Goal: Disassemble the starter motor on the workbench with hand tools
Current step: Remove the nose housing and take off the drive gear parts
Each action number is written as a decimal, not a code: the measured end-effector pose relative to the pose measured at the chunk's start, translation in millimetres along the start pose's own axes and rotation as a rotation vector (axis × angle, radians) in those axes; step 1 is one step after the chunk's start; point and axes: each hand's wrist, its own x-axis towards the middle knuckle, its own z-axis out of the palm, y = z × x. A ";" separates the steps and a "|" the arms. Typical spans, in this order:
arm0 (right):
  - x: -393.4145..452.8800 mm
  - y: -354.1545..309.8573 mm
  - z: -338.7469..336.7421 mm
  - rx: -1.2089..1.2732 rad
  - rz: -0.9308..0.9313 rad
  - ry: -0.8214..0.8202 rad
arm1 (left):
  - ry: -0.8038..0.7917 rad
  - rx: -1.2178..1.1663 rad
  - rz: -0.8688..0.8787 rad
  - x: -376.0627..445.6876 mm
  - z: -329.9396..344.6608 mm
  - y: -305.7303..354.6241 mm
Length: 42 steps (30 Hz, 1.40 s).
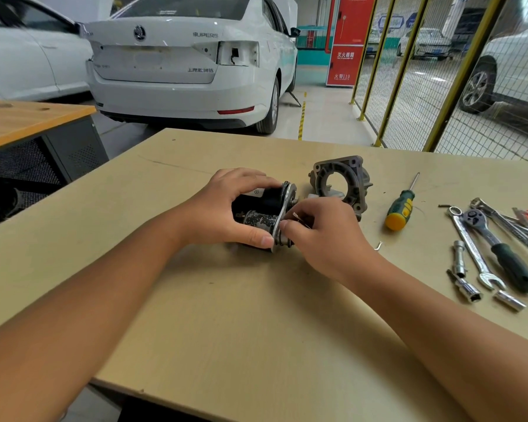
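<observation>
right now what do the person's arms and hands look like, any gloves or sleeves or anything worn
Both arms are bare from the bottom edge of the picture to the fingers, with no sleeve in view. The left hand and the right hand wear no gloves. No watch, bracelet or ring shows on either wrist or on the fingers that can be seen. The nails look short and unpainted.

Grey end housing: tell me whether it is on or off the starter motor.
Off. The grey end housing stands apart on the workbench, behind the starter motor gripped by the left hand.
</observation>
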 end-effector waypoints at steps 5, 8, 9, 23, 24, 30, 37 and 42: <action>-1.4 1.9 1.3 0.013 -0.020 -0.008 | -0.010 -0.001 -0.006 -1.5 -0.3 2.0; -1.3 7.5 -5.2 0.056 -0.032 0.005 | -0.040 0.044 -0.009 -4.2 -2.2 1.8; -1.3 10.1 -8.9 0.076 -0.032 0.009 | -0.054 0.097 -0.015 -5.3 -2.9 1.6; 1.6 33.0 -50.4 -0.400 -0.239 -0.316 | -0.106 0.467 0.253 -10.0 4.9 22.5; 1.9 33.8 -49.3 -0.424 -0.261 -0.318 | -0.115 0.475 0.252 -9.7 4.4 23.2; 3.0 36.9 -45.1 -0.436 -0.283 -0.323 | -0.102 0.478 0.286 -8.8 4.2 23.4; 4.3 38.0 -42.1 -0.478 -0.268 -0.282 | -0.144 0.527 0.246 -7.4 5.6 24.5; 3.2 36.1 -40.0 -0.473 -0.235 -0.266 | -0.152 0.608 0.273 -8.1 7.6 26.2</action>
